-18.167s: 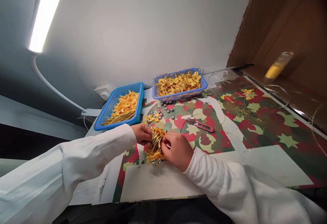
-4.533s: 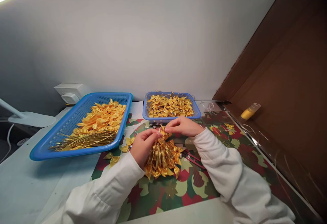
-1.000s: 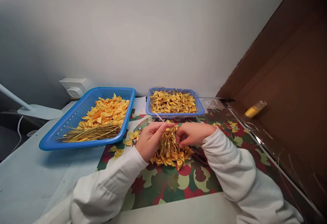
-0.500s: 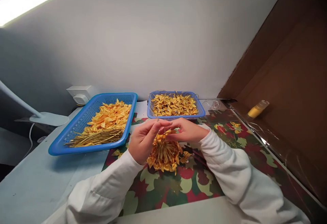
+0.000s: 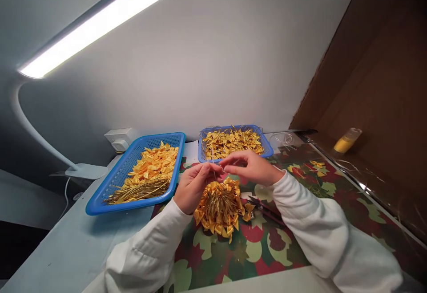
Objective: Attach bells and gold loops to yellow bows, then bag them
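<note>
My left hand [image 5: 193,184] is closed in a pinch, with a thin pale strand [image 5: 213,156] rising from between thumb and forefinger. Just to its right, my right hand [image 5: 251,167] brings thumb and forefinger close together at the left fingertips; what lies between them is too small to make out. Below both hands, a round bunch of gold ribbon bows [image 5: 218,228] with gold wire stems [image 5: 220,199] gathered in the middle rests on the camouflage-patterned mat [image 5: 253,250]. A loose gold bow [image 5: 248,213] lies at its right edge.
A blue basket [image 5: 96,199] at left holds gold bows and wire stems [image 5: 142,190]. Another blue basket [image 5: 268,150] at the back holds wired bows. Dark scissors [image 5: 263,206] lie partly under my right forearm. A lamp [image 5: 36,128], cardboard wall [image 5: 373,83] and yellow-filled bottle [image 5: 347,140] stand around.
The view has shifted, showing more of the lamp and placing the table things lower and rightward. My right hand has drawn slightly away from the left, and the pale strand shows more plainly.
</note>
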The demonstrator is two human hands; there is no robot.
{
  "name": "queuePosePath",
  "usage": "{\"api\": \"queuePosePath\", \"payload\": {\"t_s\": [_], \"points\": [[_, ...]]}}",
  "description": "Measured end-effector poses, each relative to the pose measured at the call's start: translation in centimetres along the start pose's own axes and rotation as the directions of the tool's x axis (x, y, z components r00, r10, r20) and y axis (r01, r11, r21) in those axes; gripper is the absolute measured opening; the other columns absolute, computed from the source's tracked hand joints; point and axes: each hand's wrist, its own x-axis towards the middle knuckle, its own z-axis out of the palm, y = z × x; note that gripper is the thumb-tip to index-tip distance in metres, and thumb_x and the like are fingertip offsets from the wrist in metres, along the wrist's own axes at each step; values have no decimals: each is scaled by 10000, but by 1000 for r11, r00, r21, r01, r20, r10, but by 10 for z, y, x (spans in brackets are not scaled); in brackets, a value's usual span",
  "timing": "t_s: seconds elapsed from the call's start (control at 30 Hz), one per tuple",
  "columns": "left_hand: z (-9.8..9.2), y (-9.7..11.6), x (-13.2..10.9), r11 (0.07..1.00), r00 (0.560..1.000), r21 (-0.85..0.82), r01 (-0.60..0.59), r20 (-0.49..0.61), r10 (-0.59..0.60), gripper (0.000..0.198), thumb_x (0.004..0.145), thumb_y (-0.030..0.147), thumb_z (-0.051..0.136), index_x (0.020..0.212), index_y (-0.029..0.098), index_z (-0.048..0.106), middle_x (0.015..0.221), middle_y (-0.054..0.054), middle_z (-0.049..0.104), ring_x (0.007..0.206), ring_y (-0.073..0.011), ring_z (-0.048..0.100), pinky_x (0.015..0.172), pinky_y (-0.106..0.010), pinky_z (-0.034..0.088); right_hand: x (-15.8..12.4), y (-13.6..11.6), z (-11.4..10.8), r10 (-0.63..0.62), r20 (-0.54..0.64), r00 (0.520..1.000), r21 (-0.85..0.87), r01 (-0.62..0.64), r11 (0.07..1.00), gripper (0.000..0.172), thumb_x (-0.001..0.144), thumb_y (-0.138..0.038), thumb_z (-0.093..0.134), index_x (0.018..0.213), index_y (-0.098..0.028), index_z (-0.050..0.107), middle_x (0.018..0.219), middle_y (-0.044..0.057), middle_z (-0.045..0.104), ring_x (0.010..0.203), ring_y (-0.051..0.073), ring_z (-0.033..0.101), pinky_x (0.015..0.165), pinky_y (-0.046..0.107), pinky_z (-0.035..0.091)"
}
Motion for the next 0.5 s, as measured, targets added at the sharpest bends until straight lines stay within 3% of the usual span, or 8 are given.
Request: {"api": "queuePosePath", "payload": {"t_s": [0.13,0.3,0.5], "points": [[1,-1,-1,999,998,29,35,56,-36,329,773,459,663,752,134,711,744,-54,672,613,-127,569,642,-283,492,4,0,13,31,-92,995,323,0,946,312,775,-402,645,953,-151,697,878,54,710,809,148,640,738,290,507],[-3,-6,-1,996,990,71,54,126,-62,331,802,453,633,786,137,728,792,-62,687,612,-114,560,631,-258,481,7,1,29,63,-142,988,454,8,891,315,695,-443,719,792,-149,661,660,-7,624,643,113,576,652,272,484],[-6,-13,2,990,981,126,64,171,-86,303,843,427,584,761,160,702,973,-90,699,982,-222,615,912,-361,457,3,-17,15,89,-304,948,591,114,799,301,713,-455,698,783,-191,569,834,8,638,794,117,587,736,264,477]]}}
